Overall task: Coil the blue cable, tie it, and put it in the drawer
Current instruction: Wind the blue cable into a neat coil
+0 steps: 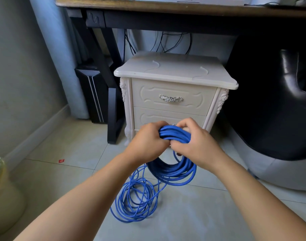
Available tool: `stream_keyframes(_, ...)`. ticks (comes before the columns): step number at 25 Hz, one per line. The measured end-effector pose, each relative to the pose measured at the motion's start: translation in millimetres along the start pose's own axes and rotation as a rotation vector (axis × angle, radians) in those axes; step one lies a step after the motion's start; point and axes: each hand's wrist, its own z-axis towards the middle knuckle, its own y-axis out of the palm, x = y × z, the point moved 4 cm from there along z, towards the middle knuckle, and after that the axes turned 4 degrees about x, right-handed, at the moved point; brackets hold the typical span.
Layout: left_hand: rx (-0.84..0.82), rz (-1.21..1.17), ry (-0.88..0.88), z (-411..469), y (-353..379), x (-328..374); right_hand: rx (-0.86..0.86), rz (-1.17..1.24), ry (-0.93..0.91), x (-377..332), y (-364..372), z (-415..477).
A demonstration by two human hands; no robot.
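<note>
**While much cable lies loose, the coil is only part wound**

While both hands clamp the top of the coil, a good share of the cable [173,168] is not gathered. The left hand [148,142] is wrapped shut around the bundled strands at the top of the loop. The right hand [195,146] is closed on the same bundle just beside it, knuckles touching or nearly touching the left. What the right fingertips are doing under the bundle is hidden; cannot tell if they pinch a single strand.

Risks, as judged from here:
- Loose loops on the floor [75,171] overlap each other in a heap. Pulling a strand up fast could drag a crossing loop and knot it.
- The coil's turns are uneven at the bottom. If either hand lets go to feed more, turns may slip off and the loop may spread.
- No tie is in view. Tying probably has to use the cable's own end, and that end is not visible.
- Both drawers of the nightstand [175,75] are shut. One hand must release to pull the handle [171,98], leaving the coil to one hand.

Position: the coil hangs down from the two fists, in front of the lower drawer [148,117]. From its bottom, strands trail down and to the left to the floor heap, which sits below the left forearm, near the person.
</note>
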Motion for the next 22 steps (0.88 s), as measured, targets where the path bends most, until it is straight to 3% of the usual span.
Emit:
stream_keyframes(4, 0.074, -0.38, -0.221, 4.7, -1.4, -3.5, -0.049, 0.486, 0.15, 3.3, -11.5, 1.7)
stream_keyframes(7, 0.128, -0.577, -0.346, 6.0, 0.2, -8.7, -0.099, 0.499, 0.29, 15.2, -6.6, -0.4)
stream_keyframes(10, 0.13, -0.661, -0.429, 6.1, 5.5, -11.7, -0.103, 0.472, 0.296, 19.3, -6.5, 4.4)
stream_keyframes(13, 0.115, -0.804, -0.493, 8.4, 6.2, -13.0, -0.134, 0.689, 0.286, 15.2, -6.1, 5.2)
stream_keyframes(18, 0.141, -0.777, -0.52, 11.4, -1.1, -18.8, -0.124, 0.74, 0.286, 18.6, -7.5, 10.8)
stream_keyframes(22, 0.329, -0.693, -0.458, 11.7, -7.0, -21.6, -0.16, 0.887, 0.272, 16.2, 5.3, 7.4)
